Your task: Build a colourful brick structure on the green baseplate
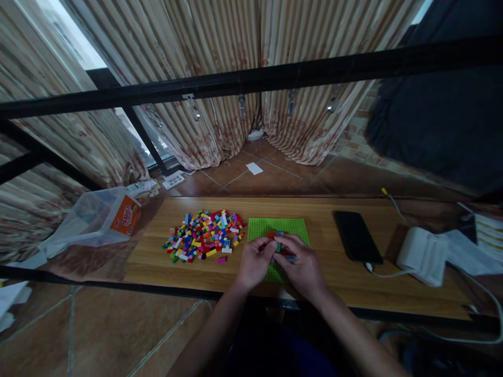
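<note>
My left hand [256,262] and my right hand [302,266] come together over a bright green studded baseplate [299,226]. Between their fingertips is a small green toy brick [278,246], with both hands closed in a pinch around it. Just beyond the fingers an orange-red brick [271,234] shows, partly covered. A bluish piece [291,257] peeks out under my right fingers; whether it is held or fixed to the plate I cannot tell. To the left lies a loose pile of small multicoloured bricks [204,235], with a magenta brick [222,260] at its near edge.
The wooden table [322,283] carries a black phone [357,236] with a white cable, and a white box-shaped device [423,256] at the right. A clear plastic bag with an orange label [126,215] lies left. A black metal rail [220,84] crosses beyond the table.
</note>
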Motion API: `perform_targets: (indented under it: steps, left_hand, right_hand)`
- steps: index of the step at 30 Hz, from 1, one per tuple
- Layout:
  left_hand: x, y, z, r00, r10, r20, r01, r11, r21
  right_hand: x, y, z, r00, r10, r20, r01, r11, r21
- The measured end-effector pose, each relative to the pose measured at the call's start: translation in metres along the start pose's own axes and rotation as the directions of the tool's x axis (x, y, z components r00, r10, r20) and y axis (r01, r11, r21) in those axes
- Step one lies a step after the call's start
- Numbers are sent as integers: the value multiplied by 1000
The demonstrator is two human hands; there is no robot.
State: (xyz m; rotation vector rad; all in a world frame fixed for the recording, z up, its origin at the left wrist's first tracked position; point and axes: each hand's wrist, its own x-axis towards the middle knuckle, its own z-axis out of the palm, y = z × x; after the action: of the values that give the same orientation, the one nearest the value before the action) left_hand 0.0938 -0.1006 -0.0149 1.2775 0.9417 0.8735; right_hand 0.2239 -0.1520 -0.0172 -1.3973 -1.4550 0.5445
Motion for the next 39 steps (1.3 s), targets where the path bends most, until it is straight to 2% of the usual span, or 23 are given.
perform_targets:
  steps: [4, 6, 8, 10, 13, 16, 19, 22, 26, 29, 35, 39]
  left_hand:
    - [-4, -3, 1, 998, -55, -13, 54, 998, -36]
    - [-3, -4, -3, 998, -44, -50, 44, 999, -8]
    - [1, -5, -13, 990, 6, -138, 4, 997, 75]
    - [7, -6, -29, 971, 96, -217, -43, 970, 237]
    - [15, -8, -53, 935, 284, -212, -126, 824, 552]
    - [21, -14, -67, 915, 382, -130, -157, 633, 758]
    - [26, -25, -72, 906, 421, -35, -187, 473, 861]
    - [27, -35, -73, 887, 461, 12, -206, 374, 904]
    - [25, -37, -72, 863, 505, -1, -210, 361, 908]
    - [19, -32, -66, 850, 526, -26, -206, 377, 903]
    - [-2, -27, -29, 865, 494, 82, -335, 449, 828]
    - [-12, -30, -7, 872, 466, 148, -394, 490, 778]
  right_hand:
    - [-6, 7, -2, 997, 82, -11, -80, 989, 124]
    - [-8, 10, -6, 993, 120, -22, -115, 978, 175]
    - [-11, 16, -13, 986, 160, -43, -146, 964, 222]
    - [-16, 26, -22, 975, 215, -62, -194, 949, 248]
    - [-29, 43, -37, 941, 324, -99, -298, 930, 214]
    - [-39, 51, -47, 909, 393, -138, -371, 915, 158]
    - [-42, 47, -49, 928, 357, -109, -351, 934, 71]
    - [-36, 38, -47, 964, 266, -14, -267, 963, -24]
    - [-28, 30, -46, 976, 209, 62, -204, 976, -81]
    - [-26, 31, -45, 972, 228, 50, -222, 970, -97]
    - [-31, 42, -41, 930, 367, -8, -367, 930, 5]
    - [-30, 42, -42, 937, 350, -9, -350, 937, -11]
